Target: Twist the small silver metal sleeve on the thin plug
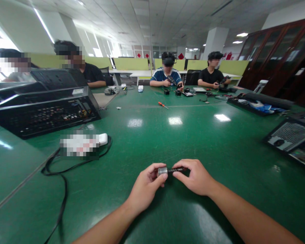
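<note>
My left hand [144,184] is closed around a short silvery metal cylinder [162,171], thumb in front and fingers behind. From the cylinder's right side runs a thin, dark rod with ridges [176,170]. My right hand [198,178] pinches that rod between thumb and fingers, its far end partly hidden by them. Rod and cylinder meet in line; whether they are one piece or two I cannot tell. Both hands are low over the green tabletop [132,149], close together.
Left stand a black computer case [48,108] and a power strip [103,139] with a black cable [64,193]. An orange screwdriver [162,104] lies further off. Another open case [289,135] is at right, near a tray of parts [259,105]. Several people sit around the table.
</note>
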`<state>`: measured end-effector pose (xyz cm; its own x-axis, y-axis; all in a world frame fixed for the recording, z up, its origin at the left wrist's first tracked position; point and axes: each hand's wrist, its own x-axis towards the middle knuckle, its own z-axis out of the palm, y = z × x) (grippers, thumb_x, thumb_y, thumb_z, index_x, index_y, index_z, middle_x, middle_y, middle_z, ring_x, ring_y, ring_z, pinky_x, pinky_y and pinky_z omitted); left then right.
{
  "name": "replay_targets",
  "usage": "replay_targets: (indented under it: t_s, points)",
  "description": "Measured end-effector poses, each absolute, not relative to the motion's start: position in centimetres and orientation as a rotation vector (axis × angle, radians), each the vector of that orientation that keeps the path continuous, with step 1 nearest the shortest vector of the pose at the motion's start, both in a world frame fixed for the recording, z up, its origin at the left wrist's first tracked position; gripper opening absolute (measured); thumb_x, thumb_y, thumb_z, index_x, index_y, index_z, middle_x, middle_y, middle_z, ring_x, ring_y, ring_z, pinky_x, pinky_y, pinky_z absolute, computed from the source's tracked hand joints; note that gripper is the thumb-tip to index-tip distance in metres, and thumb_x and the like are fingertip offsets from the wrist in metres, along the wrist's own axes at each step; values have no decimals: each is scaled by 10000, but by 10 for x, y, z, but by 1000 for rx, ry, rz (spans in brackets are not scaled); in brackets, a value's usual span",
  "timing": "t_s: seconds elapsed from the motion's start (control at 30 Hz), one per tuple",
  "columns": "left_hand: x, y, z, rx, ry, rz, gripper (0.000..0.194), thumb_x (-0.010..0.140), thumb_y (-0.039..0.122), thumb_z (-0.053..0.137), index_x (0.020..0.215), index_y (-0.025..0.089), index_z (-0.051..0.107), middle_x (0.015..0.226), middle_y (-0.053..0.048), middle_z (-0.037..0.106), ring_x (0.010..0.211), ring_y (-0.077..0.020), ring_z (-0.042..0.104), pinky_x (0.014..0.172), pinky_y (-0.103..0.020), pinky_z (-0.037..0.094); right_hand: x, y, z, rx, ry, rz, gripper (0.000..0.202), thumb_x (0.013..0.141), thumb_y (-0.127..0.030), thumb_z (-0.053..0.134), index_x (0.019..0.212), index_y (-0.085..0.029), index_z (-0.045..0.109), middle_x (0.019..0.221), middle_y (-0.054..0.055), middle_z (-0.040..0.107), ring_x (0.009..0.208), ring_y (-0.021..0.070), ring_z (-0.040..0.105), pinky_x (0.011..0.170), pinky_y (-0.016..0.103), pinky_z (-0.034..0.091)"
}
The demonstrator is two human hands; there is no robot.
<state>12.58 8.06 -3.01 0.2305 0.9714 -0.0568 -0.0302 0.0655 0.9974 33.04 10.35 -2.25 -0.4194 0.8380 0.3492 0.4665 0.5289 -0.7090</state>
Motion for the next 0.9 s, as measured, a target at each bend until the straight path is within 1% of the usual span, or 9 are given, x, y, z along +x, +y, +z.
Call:
replay_targets:
  t_s: [0.2, 0.63, 0.9]
  points:
    - [126, 82, -28, 1250, 1053, 1017, 292, 801, 275, 683, 1061, 158, 625, 776, 0, 612, 658, -135, 536, 636, -261, 452, 330, 103, -21, -1056, -2065, 685, 79, 815, -203, 664, 877, -212, 713, 794, -8, 716, 701, 136, 637, 664, 244, 437]
    - [127, 82, -28, 1253, 1067, 1021, 304, 790, 299, 694, 1053, 161, 629, 757, 1, 605, 659, -141, 539, 626, -262, 467, 333, 104, -22, -1064, -2057, 682, 78, 810, -200, 661, 869, -213, 710, 767, -5, 707, 686, 142, 631, 657, 247, 433]
    - [127, 82, -28, 1255, 1057, 1028, 277, 807, 282, 669, 1053, 166, 620, 739, 10, 594, 650, -138, 538, 626, -258, 454, 333, 104, -20, -1075, -2065, 679, 67, 814, -206, 653, 853, -208, 707, 752, 1, 705, 680, 148, 632, 654, 252, 434]
